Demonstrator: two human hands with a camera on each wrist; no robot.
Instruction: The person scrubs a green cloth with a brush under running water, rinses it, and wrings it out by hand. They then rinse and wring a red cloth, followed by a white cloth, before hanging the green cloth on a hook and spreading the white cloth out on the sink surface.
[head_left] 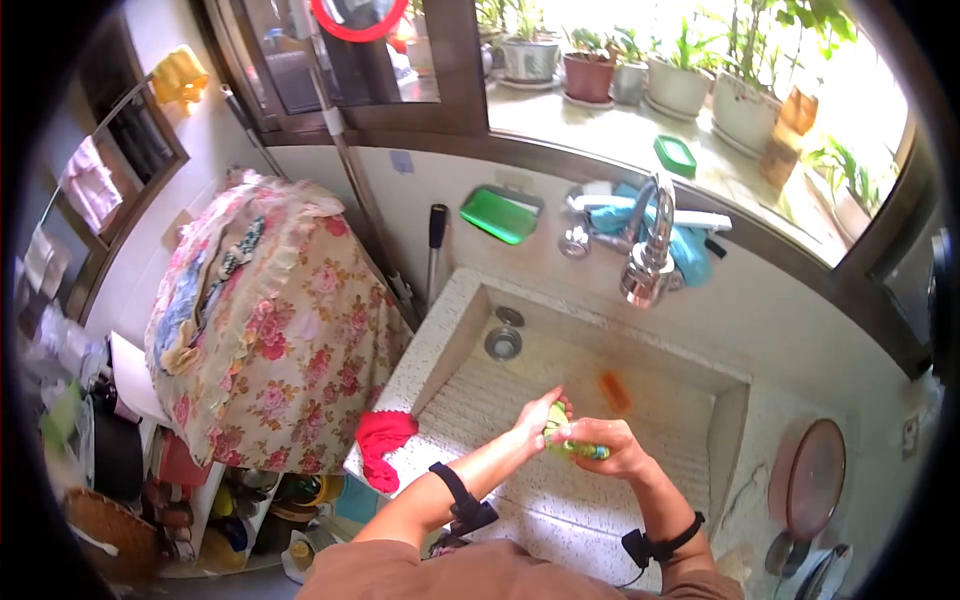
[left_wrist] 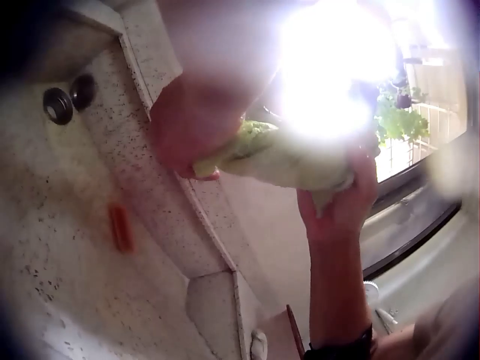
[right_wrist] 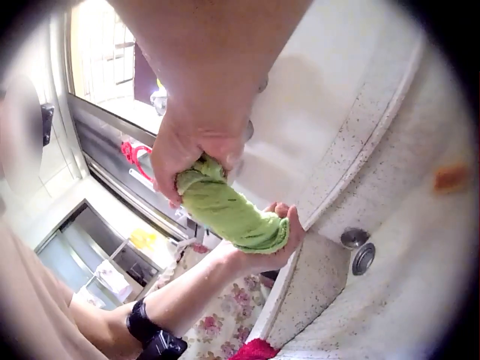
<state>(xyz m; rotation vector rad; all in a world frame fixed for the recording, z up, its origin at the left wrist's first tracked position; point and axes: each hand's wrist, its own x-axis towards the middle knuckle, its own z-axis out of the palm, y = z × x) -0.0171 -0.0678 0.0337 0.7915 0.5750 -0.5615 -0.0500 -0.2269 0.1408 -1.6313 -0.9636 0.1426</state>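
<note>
A light green cloth (right_wrist: pixel 232 214), bunched into a thick roll, stretches between both hands over the sink (head_left: pixel 460 400). My left hand (head_left: pixel 537 418) grips one end of it. The other end is gripped by my right hand (head_left: pixel 615 445), with its fingers curled round the fabric. In the right wrist view, the cloth bends slightly near the left hand (right_wrist: pixel 274 251). Glare washes out part of the right hand's end in the left wrist view. An orange bar-shaped thing (head_left: pixel 614 391) lies on the sink floor beyond the hands.
A red cloth (head_left: pixel 385 445) hangs over the sink's left front corner. The chrome faucet (head_left: pixel 650 265) rises at the back wall, near a green soap dish (head_left: pixel 500 215). A flowered cover (head_left: pixel 290 350) drapes a bulky thing at left. The drain (head_left: pixel 503 343) is in the far left corner.
</note>
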